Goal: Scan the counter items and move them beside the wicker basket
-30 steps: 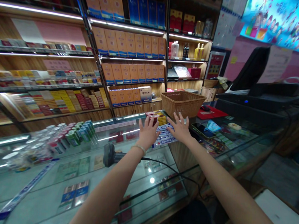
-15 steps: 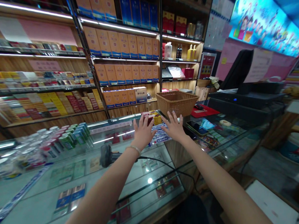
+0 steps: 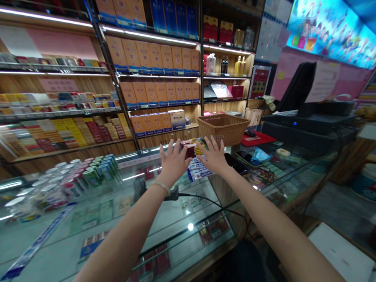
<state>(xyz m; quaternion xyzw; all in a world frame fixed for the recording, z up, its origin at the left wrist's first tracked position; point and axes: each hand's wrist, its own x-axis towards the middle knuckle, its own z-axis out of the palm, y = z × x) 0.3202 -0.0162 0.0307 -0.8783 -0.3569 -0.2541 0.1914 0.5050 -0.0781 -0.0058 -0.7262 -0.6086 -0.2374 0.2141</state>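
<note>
Both arms reach forward over the glass counter [image 3: 159,235]. My left hand [image 3: 173,162] is open, fingers spread, at the left side of a small pile of packets. My right hand [image 3: 216,158] is open too, at the pile's right side. Between them lie blue-and-white packets [image 3: 197,171] in front, with red and yellow packets [image 3: 192,148] behind. The fingers partly hide the pile, and whether they touch it I cannot tell. Under my left wrist lies a dark handheld scanner [image 3: 139,190] with a black cable, partly covered by the arm.
Rows of small cans [image 3: 89,174] stand on the counter's left, behind a long blue-and-white strip [image 3: 40,240]. A wicker basket [image 3: 224,128] sits beyond my right hand. To the right are a phone [image 3: 248,158], a red mat [image 3: 259,138] and a black monitor [image 3: 298,87].
Both hands have moved slightly left, the left one a bit further, and stay spread. More of the blue-and-white packets and of the scanner shows. The view has shifted a little.
</note>
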